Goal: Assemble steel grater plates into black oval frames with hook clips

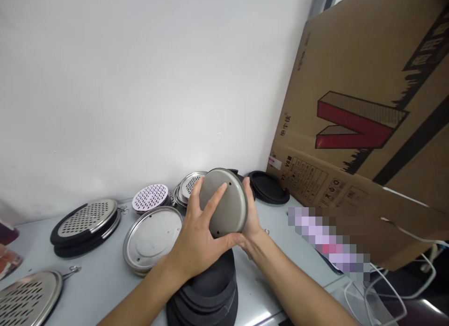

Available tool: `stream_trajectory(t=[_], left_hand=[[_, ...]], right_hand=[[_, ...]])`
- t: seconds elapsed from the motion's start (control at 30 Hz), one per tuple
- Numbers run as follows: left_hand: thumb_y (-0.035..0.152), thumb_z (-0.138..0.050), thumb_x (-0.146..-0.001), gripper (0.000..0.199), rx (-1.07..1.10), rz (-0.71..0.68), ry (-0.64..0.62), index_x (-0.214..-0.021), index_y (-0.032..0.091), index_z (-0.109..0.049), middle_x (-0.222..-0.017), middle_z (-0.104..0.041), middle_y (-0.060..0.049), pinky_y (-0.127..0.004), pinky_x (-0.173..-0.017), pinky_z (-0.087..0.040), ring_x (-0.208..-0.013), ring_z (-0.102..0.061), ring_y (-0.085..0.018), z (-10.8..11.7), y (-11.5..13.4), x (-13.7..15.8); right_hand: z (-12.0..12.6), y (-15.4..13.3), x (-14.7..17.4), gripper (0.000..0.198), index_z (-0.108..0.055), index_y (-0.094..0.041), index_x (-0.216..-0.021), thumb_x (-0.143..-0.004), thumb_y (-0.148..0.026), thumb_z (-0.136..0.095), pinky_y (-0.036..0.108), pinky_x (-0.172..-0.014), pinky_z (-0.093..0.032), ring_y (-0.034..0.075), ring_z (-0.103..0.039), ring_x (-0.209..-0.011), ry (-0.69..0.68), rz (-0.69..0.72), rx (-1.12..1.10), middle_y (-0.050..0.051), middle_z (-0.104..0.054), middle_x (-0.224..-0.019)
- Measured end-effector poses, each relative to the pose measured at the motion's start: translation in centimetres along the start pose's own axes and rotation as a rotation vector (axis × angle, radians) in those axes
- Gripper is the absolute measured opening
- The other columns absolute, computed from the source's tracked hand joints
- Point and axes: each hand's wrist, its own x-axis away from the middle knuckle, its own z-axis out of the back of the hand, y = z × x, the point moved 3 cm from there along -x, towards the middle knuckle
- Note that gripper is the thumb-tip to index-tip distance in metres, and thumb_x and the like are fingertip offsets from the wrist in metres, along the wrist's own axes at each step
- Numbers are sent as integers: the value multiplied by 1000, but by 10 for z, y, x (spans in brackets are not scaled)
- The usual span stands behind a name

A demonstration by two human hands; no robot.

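Between my two hands is a grey round disc [226, 206] with a rounded rim and small dark holes near its edge. My left hand [203, 228] is spread over its face, with the thumb along the lower rim. Around the right edge wraps my right hand [252, 211], its fingers partly hidden behind the disc. The disc is tilted up, above a stack of black round discs [210, 293]. A silver round plate [152, 237] with small holes lies just left of my left wrist.
Round perforated grater plates [87, 217] with black rims lie at the left, another [28, 298] nearer. A lilac grater disc [150, 197] and silver ones [191, 183] sit by the wall. Black round trays [268, 185] stand beside a large cardboard box [351, 176]. White cables [393, 293] hang at right.
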Motion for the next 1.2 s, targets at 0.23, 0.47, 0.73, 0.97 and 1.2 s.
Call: stream_trajectory(t=[0.23, 0.47, 0.73, 0.97, 1.2], left_hand=[[45, -68, -84, 74, -12, -13, 12, -149, 33, -35, -164, -9, -9, -57, -116, -26, -148, -18, -37, 7, -1, 3], [37, -68, -82, 66, 74, -17, 168, -142, 24, -46, -158, -32, -10, -49, -117, -29, -144, -31, -32, 8, -11, 5], [37, -46, -99, 45, 75, 164, 279, -142, 23, -48, -154, -42, -7, -45, -120, -26, -144, -33, -24, 25, -35, 8], [45, -56, -93, 61, 36, 16, 68, -149, 32, -36, -161, -26, -5, -53, -118, -26, -148, -22, -31, 25, 5, 2], [42, -58, -91, 59, 49, 10, 66, -147, 32, -40, -159, -31, -6, -53, -117, -28, -145, -28, -32, 13, 4, -4]], right_hand=[[11, -5, 4, 65, -70, -20, -96, -66, -77, -64, 45, -90, -53, 31, -66, -106, -66, -74, 88, 9, -75, -92], [11, 3, -1, 58, -70, -23, -102, -68, -71, -66, 45, -93, -51, 30, -66, -106, -50, 6, 70, 7, -76, -96], [-4, 12, 11, 61, -72, -22, -98, -67, -74, -67, 46, -91, -52, 31, -65, -108, -29, 52, 132, 7, -76, -91], [5, 2, 0, 57, -72, -23, -99, -68, -70, -70, 43, -95, -51, 29, -64, -110, -26, 103, 31, 6, -75, -95], [5, 6, 5, 54, -69, -26, -102, -63, -62, -79, 43, -100, -48, 28, -61, -115, -50, 133, 73, 5, -74, -103]])
